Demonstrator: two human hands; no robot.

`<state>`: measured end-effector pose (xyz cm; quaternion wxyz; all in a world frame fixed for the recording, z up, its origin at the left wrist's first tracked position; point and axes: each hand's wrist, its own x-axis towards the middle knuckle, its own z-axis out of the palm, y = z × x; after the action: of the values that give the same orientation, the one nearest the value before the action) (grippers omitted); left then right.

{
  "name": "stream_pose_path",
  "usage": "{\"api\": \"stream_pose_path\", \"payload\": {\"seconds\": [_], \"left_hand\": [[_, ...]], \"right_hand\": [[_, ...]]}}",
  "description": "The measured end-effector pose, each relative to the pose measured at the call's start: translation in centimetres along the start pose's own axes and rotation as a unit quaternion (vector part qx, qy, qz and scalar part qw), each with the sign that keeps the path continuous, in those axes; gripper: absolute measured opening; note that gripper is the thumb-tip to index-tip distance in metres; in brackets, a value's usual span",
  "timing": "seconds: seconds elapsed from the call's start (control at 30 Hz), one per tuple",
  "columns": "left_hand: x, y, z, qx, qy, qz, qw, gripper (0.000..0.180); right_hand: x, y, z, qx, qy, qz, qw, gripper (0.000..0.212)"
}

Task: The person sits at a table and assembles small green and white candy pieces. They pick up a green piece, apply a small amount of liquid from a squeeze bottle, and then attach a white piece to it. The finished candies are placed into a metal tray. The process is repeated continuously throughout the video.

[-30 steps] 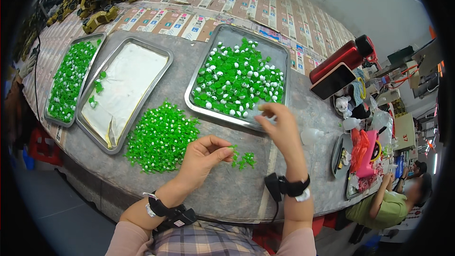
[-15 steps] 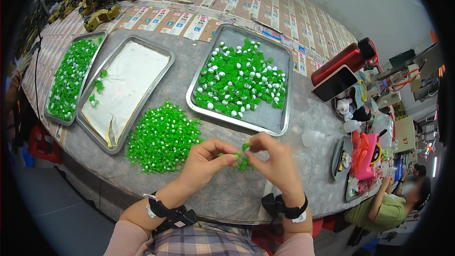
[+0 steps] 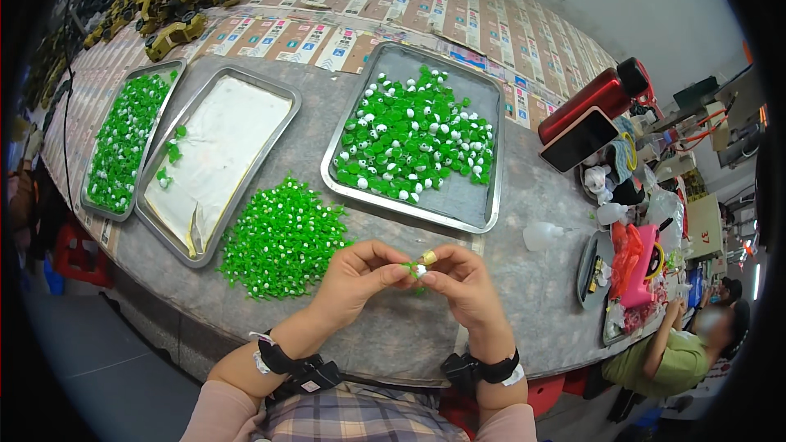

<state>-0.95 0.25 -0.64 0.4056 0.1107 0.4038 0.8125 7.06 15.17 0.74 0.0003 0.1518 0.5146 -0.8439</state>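
Over the near part of the table, my left hand and my right hand meet, both closed in a pinch. Between their fingertips is a small green and white plastic piece, partly hidden by the fingers. A yellow wrap covers a fingertip of my right hand. Beside my left hand lies a loose heap of tiny green pieces with white dots. Beyond my hands stands a metal tray with many green pieces carrying white balls.
To the left, a metal tray lined with white holds several green pieces; beside it stands a narrow tray of green-white pieces. Yellow toy vehicles pile up far left. A red bottle, phone and small white bottle stand right. A co-worker sits there.
My right hand has drawn in to my left, and its fingertips now press on the piece held between both hands. White now shows on that piece. The trays and heap look the same.
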Motion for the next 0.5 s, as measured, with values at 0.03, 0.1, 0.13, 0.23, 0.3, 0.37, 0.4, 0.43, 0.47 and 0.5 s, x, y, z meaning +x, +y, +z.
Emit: {"api": "stream_pose_path", "payload": {"seconds": [0.03,0.1,0.13,0.23,0.3,0.37,0.4,0.43,0.47,0.5], "left_hand": [[0.0,-0.1,0.0,-0.001,0.004,0.001,1.0,0.01],[0.1,-0.1,0.0,0.002,0.022,0.001,1.0,0.01],[0.1,0.0,0.0,0.003,0.03,0.0,1.0,0.01],[0.1,0.1,0.0,0.014,0.053,0.005,0.998,0.009],[0.1,0.0,0.0,0.022,0.052,-0.001,0.998,0.009],[0.1,0.0,0.0,0.025,0.051,-0.005,0.998,0.009],[0.1,0.0,0.0,0.024,0.05,-0.006,0.998,0.009],[0.1,0.0,0.0,0.023,0.049,-0.008,0.999,0.009],[0.1,0.0,-0.1,0.025,0.046,-0.007,0.999,0.009],[0.1,0.0,-0.1,0.026,0.044,-0.006,0.999,0.009]], "right_hand": [[-0.1,-0.1,0.1,-0.008,0.005,-0.008,1.0,0.021],[-0.1,-0.2,0.7,-0.058,0.036,-0.043,0.997,0.021],[-0.2,-0.3,1.0,-0.083,0.052,-0.06,0.993,0.021],[-0.2,-0.5,1.1,-0.062,0.066,-0.078,0.993,0.02],[-0.2,-0.5,1.0,-0.063,0.065,-0.083,0.992,0.02],[-0.2,-0.5,1.1,-0.071,0.065,-0.092,0.991,0.019],[-0.2,-0.6,1.2,-0.077,0.064,-0.098,0.99,0.019],[-0.2,-0.6,1.4,-0.083,0.063,-0.104,0.989,0.019],[-0.2,-0.6,1.4,-0.095,0.062,-0.109,0.988,0.019],[-0.2,-0.6,1.5,-0.107,0.061,-0.114,0.986,0.019]]}}
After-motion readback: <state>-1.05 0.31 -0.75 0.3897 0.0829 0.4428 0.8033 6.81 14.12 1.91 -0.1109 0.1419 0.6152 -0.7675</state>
